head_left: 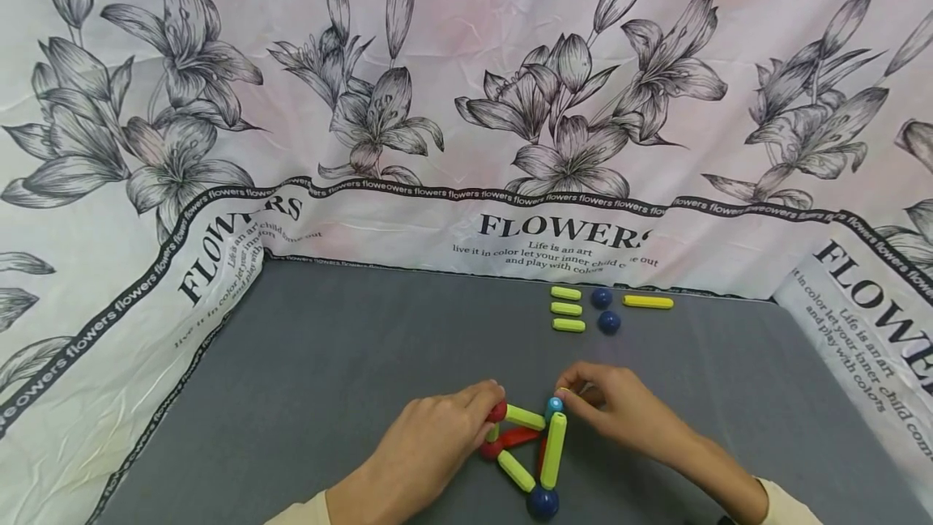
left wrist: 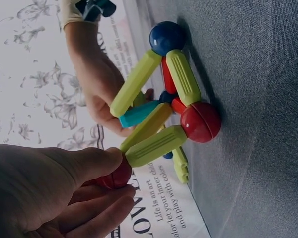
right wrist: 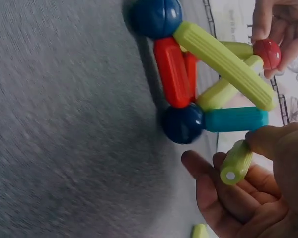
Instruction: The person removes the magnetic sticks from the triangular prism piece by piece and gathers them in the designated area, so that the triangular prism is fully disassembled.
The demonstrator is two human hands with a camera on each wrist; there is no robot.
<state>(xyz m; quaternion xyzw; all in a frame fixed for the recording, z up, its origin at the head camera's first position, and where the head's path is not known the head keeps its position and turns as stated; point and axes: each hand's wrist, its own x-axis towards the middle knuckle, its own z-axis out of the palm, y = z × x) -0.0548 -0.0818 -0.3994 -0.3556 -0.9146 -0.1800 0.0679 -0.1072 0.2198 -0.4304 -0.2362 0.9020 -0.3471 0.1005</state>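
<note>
A small frame of magnetic rods and balls [head_left: 526,448] stands on the grey mat [head_left: 328,379]. It has green rods [left wrist: 134,82], red rods [right wrist: 171,72], a teal rod [right wrist: 236,119], a dark blue ball [head_left: 543,502] at the near corner and a red ball [left wrist: 201,121] on the mat. My left hand [head_left: 492,413] pinches a raised red ball [left wrist: 116,173] at the frame's upper left. My right hand [head_left: 570,397], at the frame's top right, pinches a short green rod [right wrist: 236,161] just beside the teal rod's free end.
Loose pieces lie at the mat's far side: three short green rods [head_left: 566,309], two dark blue balls [head_left: 605,309] and a long yellow rod [head_left: 648,302]. A flower-printed cloth [head_left: 466,104] rises behind and along both sides of the mat.
</note>
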